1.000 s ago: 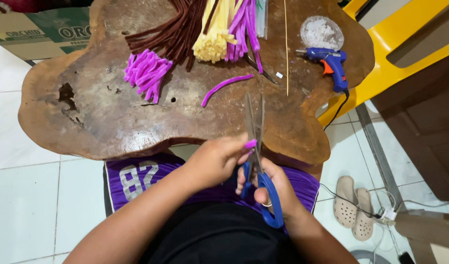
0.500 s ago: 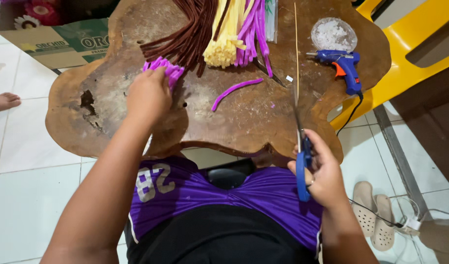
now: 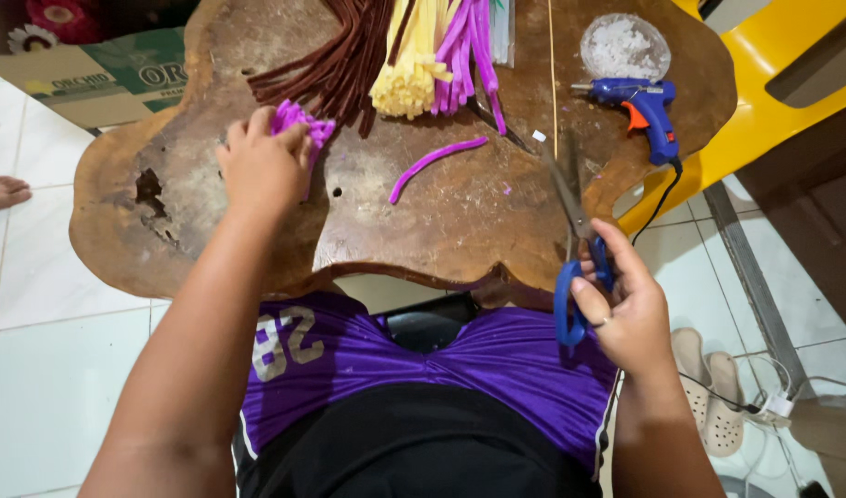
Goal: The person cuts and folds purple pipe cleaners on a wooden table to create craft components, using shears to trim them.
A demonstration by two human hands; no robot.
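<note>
head | left hand point(image 3: 261, 166) closed over pile of short purple strips point(image 3: 298, 124), far left on wooden slab table point(image 3: 441, 231) | right hand point(image 3: 630, 309) grips blue-handled scissors point(image 3: 575, 249) at near right edge, blades shut, pointing far | loose purple strip point(image 3: 437, 164) mid-table | blue glue gun point(image 3: 644, 106) far right, beside clear bowl point(image 3: 624, 46)

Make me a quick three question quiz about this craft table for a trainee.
1. True or false: the right hand holds the blue-handled scissors.
2. What does the left hand rest on?
A. the glue gun
B. the pile of short purple pieces
C. the yellow strips
3. Fill in: a single curved ___ strip lies alone mid-table.

Key: 1 true; 2 B; 3 purple.
</note>
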